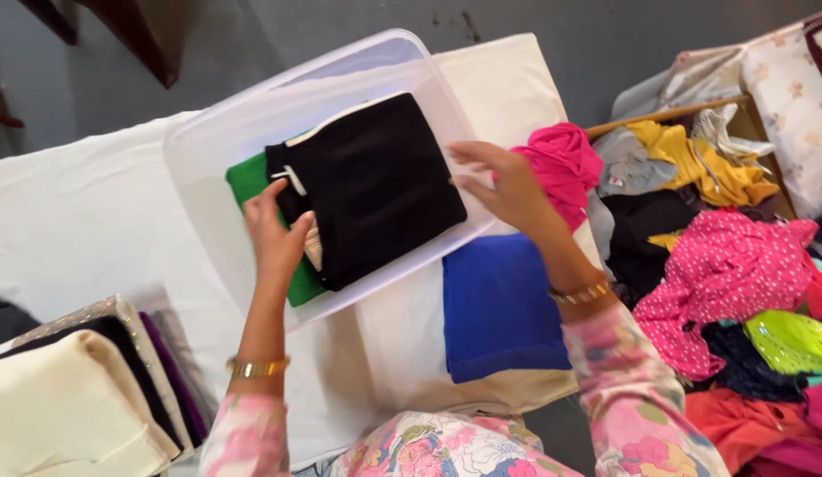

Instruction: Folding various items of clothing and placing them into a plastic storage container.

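A clear plastic bin lies on a white-covered table. Inside it, a folded black garment rests on a folded green one. My left hand presses on the near left edge of the black garment, fingers apart. My right hand hovers at the bin's right rim, fingers spread, holding nothing. A folded blue cloth lies on the table just under my right forearm. A pink garment sits beside my right hand.
A stack of folded cream, black and purple cloths stands at the lower left. A loose heap of clothes fills the right: yellow, pink dotted, lime, orange. Grey floor lies beyond the table.
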